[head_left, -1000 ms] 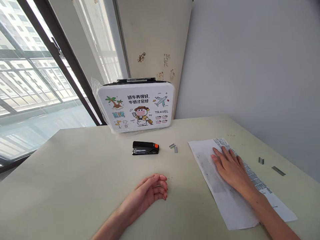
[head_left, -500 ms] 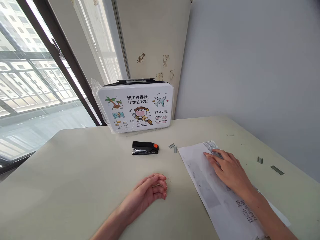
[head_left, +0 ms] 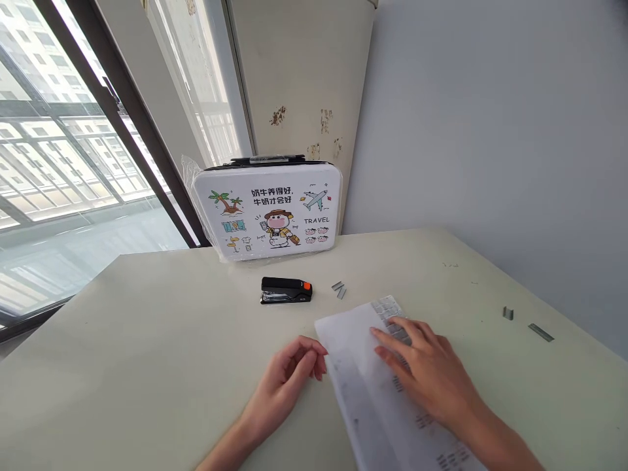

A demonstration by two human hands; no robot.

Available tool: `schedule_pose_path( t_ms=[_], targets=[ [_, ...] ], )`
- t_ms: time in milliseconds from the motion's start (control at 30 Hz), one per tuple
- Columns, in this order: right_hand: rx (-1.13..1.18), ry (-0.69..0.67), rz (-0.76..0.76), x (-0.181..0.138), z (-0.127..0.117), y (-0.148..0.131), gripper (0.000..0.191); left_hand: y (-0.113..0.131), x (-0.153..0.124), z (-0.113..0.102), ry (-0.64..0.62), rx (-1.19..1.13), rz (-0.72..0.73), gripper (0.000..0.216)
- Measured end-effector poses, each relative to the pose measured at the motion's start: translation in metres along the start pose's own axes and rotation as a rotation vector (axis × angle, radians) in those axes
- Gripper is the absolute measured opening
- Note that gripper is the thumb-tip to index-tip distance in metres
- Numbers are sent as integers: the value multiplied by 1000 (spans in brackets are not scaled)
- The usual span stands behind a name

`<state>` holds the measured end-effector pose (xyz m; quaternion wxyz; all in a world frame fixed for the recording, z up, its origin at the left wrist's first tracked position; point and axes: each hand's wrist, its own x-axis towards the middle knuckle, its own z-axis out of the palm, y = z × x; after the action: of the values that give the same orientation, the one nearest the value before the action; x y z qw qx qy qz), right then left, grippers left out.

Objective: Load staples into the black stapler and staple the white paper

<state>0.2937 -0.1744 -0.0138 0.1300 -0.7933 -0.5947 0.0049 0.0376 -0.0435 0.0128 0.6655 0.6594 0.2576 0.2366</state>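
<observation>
A white printed paper sheet [head_left: 358,373] lies on the cream table [head_left: 147,353], running off the lower edge of view. My right hand [head_left: 422,373] rests flat on top of it with fingers stretched out. My left hand [head_left: 289,376] sits on the table just left of the sheet's near corner, fingers loosely curled with nothing in them, fingertips close to the paper's edge. A black stapler [head_left: 286,290] with an orange end lies beyond the hands. Two short staple strips [head_left: 338,289] lie to its right.
A white cartoon-printed case [head_left: 267,210] in plastic wrap stands upright at the table's far edge against the wall. More staple strips [head_left: 540,331] and a small staple piece [head_left: 507,313] lie at the right. A large window is at the left.
My right hand has slid the paper sheet leftward and toward me, up to my left hand. My left hand has shifted slightly, its fingers now near the sheet's edge.
</observation>
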Motion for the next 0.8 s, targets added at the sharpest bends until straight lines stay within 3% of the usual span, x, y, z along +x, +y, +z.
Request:
schedule_pose_path(
  t_ms=[133, 333, 600, 800],
  targets=[
    [80, 31, -120, -4, 5, -51, 43, 8, -4, -2, 24, 389, 145, 27],
    [211, 0, -189, 3, 13, -106, 37, 8, -2, -9, -8, 580, 257, 26],
    [391, -110, -210, 38, -1, -95, 31, -5, 0, -21, 97, 775, 286, 18],
    [456, 81, -260, 89, -3, -91, 36, -10, 3, -24, 112, 812, 299, 17]
  ],
)
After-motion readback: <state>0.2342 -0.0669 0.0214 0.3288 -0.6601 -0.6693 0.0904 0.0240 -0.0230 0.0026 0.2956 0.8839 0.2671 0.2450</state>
